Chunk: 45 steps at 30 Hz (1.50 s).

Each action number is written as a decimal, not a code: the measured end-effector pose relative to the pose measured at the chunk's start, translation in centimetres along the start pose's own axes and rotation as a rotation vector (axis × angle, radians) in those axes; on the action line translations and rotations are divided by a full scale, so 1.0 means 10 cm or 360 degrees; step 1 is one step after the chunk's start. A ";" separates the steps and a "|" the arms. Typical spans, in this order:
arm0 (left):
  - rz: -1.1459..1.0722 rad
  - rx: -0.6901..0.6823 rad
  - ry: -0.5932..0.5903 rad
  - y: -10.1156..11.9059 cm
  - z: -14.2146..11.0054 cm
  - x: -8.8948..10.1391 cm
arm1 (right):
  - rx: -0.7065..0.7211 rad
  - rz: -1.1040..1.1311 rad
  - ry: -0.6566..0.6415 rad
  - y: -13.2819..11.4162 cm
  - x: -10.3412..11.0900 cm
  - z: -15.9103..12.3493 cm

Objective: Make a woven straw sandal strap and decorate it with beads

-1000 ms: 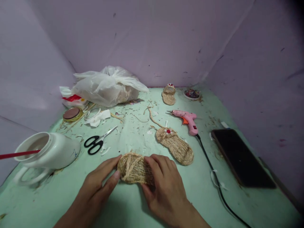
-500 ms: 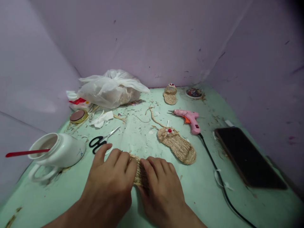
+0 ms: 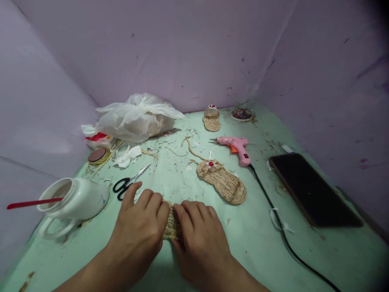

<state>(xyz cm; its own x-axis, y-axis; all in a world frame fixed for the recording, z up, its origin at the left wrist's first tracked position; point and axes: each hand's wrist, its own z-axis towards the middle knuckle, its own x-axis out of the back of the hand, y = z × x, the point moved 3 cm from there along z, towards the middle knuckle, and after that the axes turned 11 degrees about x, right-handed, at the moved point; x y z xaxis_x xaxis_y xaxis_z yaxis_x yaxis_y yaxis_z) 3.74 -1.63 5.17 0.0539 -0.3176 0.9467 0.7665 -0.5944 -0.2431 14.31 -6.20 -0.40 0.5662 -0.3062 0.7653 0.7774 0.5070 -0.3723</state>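
Both my hands press down on a small woven straw sandal (image 3: 172, 223) lying on the green table (image 3: 249, 243). My left hand (image 3: 139, 227) covers its left part with fingers curled over it. My right hand (image 3: 200, 243) covers its right part the same way. Only a narrow strip of the sandal shows between the fingers. A second straw sandal (image 3: 221, 181) with a red bead lies just beyond, to the right. A third small one (image 3: 211, 120) sits at the back wall.
A pink glue gun (image 3: 236, 147) with a black cord (image 3: 282, 235) lies right of centre, a dark phone (image 3: 313, 190) further right. Black scissors (image 3: 126, 184), a tipped white jar (image 3: 74, 198) with a red stick, a tape roll (image 3: 97, 155) and a plastic bag (image 3: 136, 115) are at left.
My left hand has moved from beside the sandal's toe onto its top, so both hands now cover it. The view has shifted slightly.
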 end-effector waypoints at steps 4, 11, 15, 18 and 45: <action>-0.0046 0.0058 0.0042 -0.02 0.01 -0.01 | 0.0026 -0.0023 0.0048 -0.01 -0.01 0.00; -0.0178 0.0173 0.0117 0.02 -0.03 -0.06 | 0.0016 0.0028 0.0024 -0.02 -0.03 -0.02; -0.0451 0.0169 0.0129 -0.08 -0.02 0.00 | -0.0050 0.0140 -0.0024 0.02 -0.01 -0.03; -0.0677 0.0192 0.0237 -0.33 -0.03 0.09 | -0.0103 0.0237 -0.0063 0.08 0.01 -0.04; -0.1154 0.0230 -0.0143 -0.35 -0.38 -0.40 | 0.0161 0.0074 -0.0227 0.19 -0.05 -0.09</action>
<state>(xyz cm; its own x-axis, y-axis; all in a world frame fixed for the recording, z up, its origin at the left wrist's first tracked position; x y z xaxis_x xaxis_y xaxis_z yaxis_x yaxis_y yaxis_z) -1.58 -1.09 1.45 -0.4500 0.1831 0.8740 0.7058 -0.5266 0.4738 15.73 -5.84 -2.00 0.5507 -0.1666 0.8179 0.7156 0.5987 -0.3599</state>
